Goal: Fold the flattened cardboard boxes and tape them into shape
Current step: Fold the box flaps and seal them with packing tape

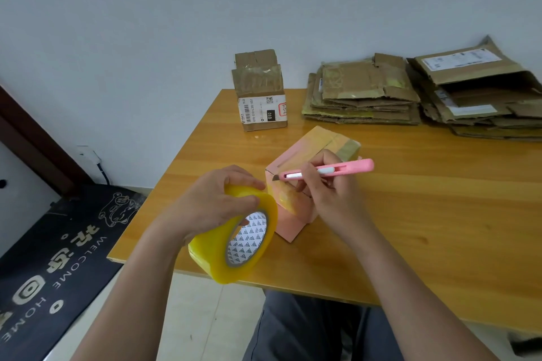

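A small pink box [296,184] is seen standing closed near the middle of the table [410,214], toward its left edge, with clear yellowish tape across its top; what it contains cannot be told. A brown box [261,97], taped shut and labelled, is set at the far edge, and two stacks of flattened boxes [363,91] are piled along the far edge toward the right corner. A roll of yellow tape [234,239] is gripped by the left hand [211,202] over the near left edge, just beside the pink box, the fingers curled over the roll's rim. A pink knife [325,171] is pinched like a pen in the right hand [328,190], its blade tip laid at the box's upper left edge, where the tape runs from the roll.
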A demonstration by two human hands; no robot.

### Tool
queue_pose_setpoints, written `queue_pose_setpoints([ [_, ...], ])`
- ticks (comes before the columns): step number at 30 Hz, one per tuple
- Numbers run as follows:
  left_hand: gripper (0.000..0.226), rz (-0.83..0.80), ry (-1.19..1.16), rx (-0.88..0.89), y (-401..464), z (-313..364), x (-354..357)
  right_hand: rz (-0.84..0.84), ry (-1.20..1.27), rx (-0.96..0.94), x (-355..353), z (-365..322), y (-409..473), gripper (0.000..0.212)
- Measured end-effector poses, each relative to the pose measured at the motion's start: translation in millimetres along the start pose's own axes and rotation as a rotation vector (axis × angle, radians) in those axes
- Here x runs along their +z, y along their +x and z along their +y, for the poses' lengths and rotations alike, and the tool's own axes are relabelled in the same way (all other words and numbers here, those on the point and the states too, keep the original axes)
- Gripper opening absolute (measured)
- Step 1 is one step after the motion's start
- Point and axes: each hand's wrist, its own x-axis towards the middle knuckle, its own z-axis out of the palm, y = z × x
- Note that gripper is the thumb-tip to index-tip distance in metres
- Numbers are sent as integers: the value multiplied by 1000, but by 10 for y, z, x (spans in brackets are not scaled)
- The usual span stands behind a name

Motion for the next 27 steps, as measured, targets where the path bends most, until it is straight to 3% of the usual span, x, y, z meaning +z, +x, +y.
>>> queue_pose_setpoints([
  [11,20,8,8,30,-26,-81,-23,-170,-146,2,45,-27,22,18],
  [27,22,22,-5,50,-76,-139,-68,-240,-142,44,-67,11,91,20],
])
